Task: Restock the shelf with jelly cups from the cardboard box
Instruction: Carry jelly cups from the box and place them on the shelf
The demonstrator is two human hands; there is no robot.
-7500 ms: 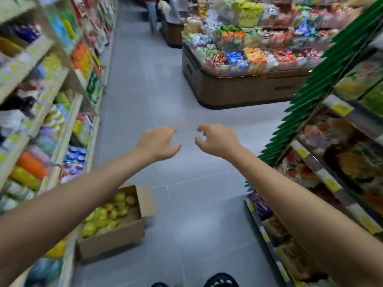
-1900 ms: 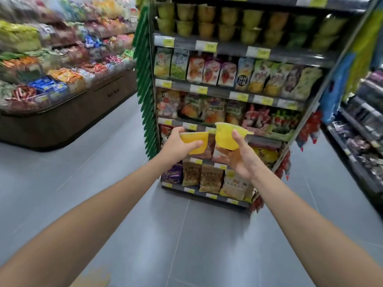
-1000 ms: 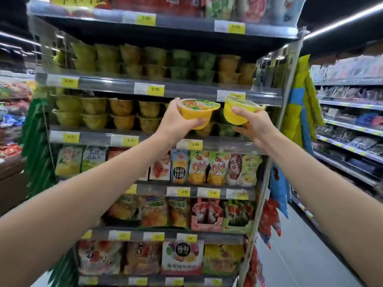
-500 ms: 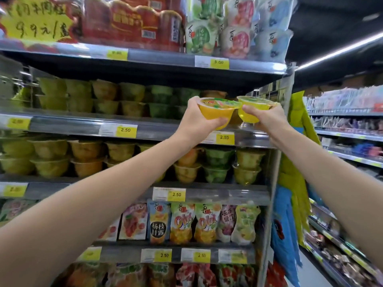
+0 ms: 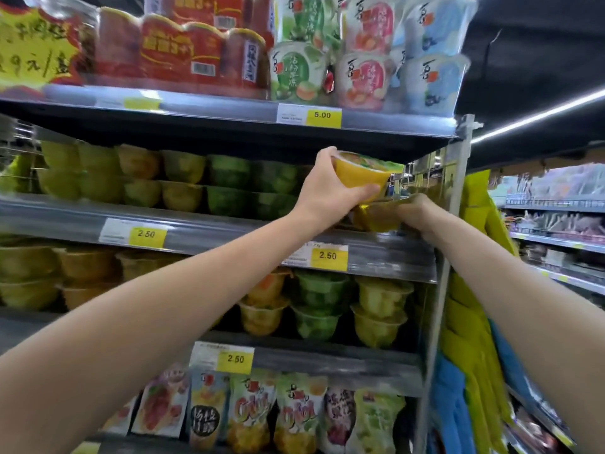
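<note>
Cups fill both hands at the right end of the shelf (image 5: 212,229). The left hand (image 5: 322,194) grips an orange jelly cup (image 5: 361,176) from the side, its fingers curled round the wall. It holds the cup upright with the lid on top, above the level of the shelf board. The right hand (image 5: 417,216) is lower and a little farther right, with its fingers wrapped round a yellow jelly cup (image 5: 376,219) low behind the front rail. The rail hides the base, so I cannot tell whether that cup already rests on the board.

The two heights look deliberate. The cups already on this shelf (image 5: 183,178) run off to the left, stacked two high, yellow and then green. The right end is the spot both hands have reached for. By my reading the yellow cup goes down first as the bottom of a new stack, and the orange one waits above it — out of the way, and ready to be set on its lid. A side grip leaves the base of each cup free to land flat.

The risk is the tight space: the shelf above hangs close over the orange cup, and the metal upright (image 5: 458,191) stands just right of the right hand.

A price tag (image 5: 329,256) marks the rail below the hands. The cardboard box is not in view.
</note>
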